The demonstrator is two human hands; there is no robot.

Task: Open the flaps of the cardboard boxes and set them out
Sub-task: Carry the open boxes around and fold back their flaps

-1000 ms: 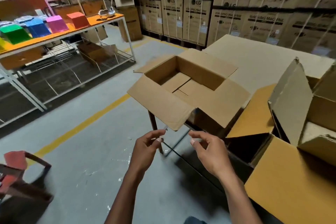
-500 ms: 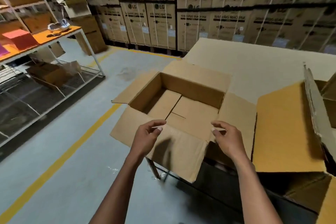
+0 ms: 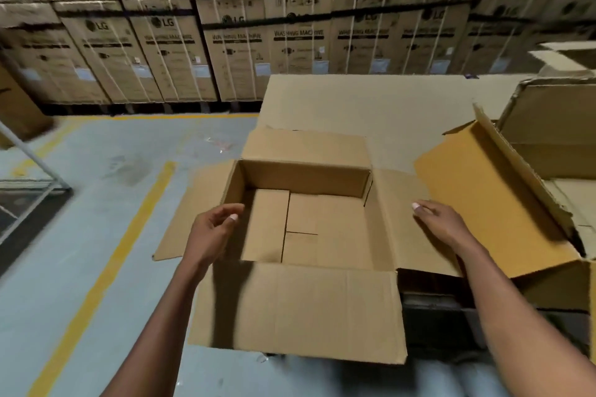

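With all four flaps spread, the cardboard box (image 3: 309, 226) sits at the counter (image 3: 371, 106) edge. Left hand (image 3: 209, 232) and right hand (image 3: 442, 222) hover loosely curled, holding nothing; press side flaps flat evenly.

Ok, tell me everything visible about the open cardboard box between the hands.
The open cardboard box is plain brown corrugated board, upright and empty, its bottom flaps folded shut inside. All four top flaps are splayed outward; the near one hangs toward the person. The left hand hovers at its left wall, the right hand over its right flap; contact is unclear.
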